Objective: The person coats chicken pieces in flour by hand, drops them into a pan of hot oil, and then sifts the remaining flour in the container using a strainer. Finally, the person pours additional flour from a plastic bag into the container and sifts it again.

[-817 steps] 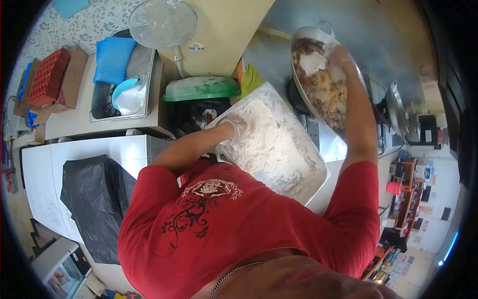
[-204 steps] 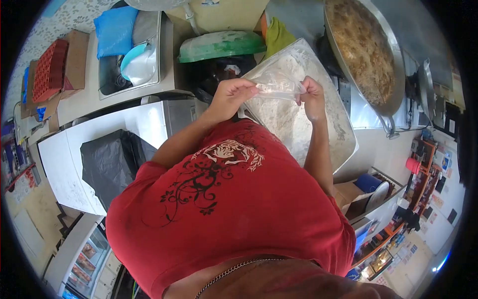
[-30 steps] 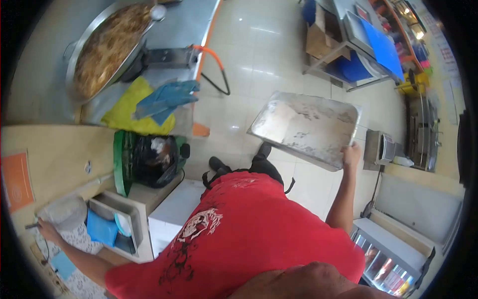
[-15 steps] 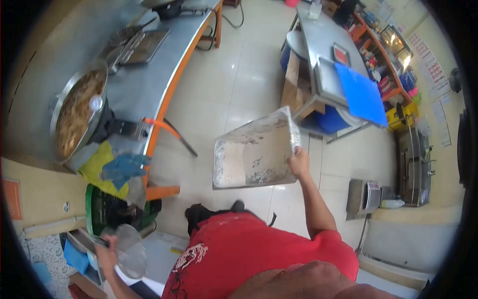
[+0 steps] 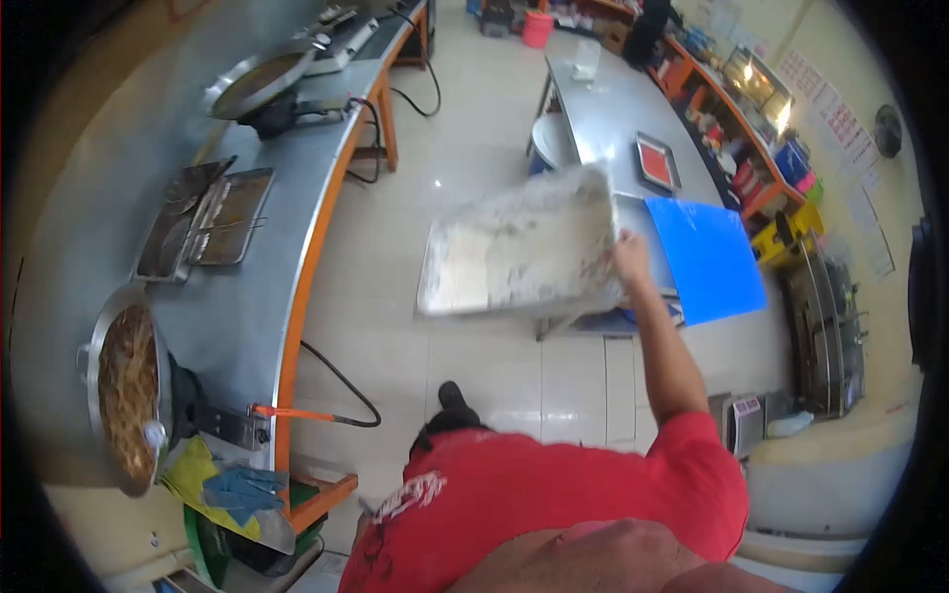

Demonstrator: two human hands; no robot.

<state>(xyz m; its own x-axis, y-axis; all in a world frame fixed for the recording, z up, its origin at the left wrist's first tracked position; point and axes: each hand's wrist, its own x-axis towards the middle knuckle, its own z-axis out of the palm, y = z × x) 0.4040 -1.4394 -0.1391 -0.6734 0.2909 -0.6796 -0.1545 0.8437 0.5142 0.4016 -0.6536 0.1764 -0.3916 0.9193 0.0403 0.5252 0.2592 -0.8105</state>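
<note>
My right hand [image 5: 631, 259] is closed on the right rim of a large rectangular metal pan [image 5: 519, 296], holding it out over the floor ahead of my body. White flour-like powder [image 5: 461, 265] lies toward the left side of the pan, with smears of it over the rest of the bottom. The pan is tilted and slightly blurred, its right end overlapping the steel table [image 5: 647, 109] in this view. A blue board [image 5: 704, 259] is just to the right of this hand. My left hand is out of sight.
Along the left, a steel counter [image 5: 259, 326] carries a wok of frying food [image 5: 129, 381], metal trays [image 5: 237, 222] and another wok [image 5: 262, 84]. A burner hose [image 5: 346, 390] sticks out from the counter's edge. A red-bottomed tray [image 5: 655, 163] sits on the right table.
I have moved forward, and the pan has come nearer the right table, held in my right hand. My left hand, which held a round mesh strainer, has dropped out of view.
</note>
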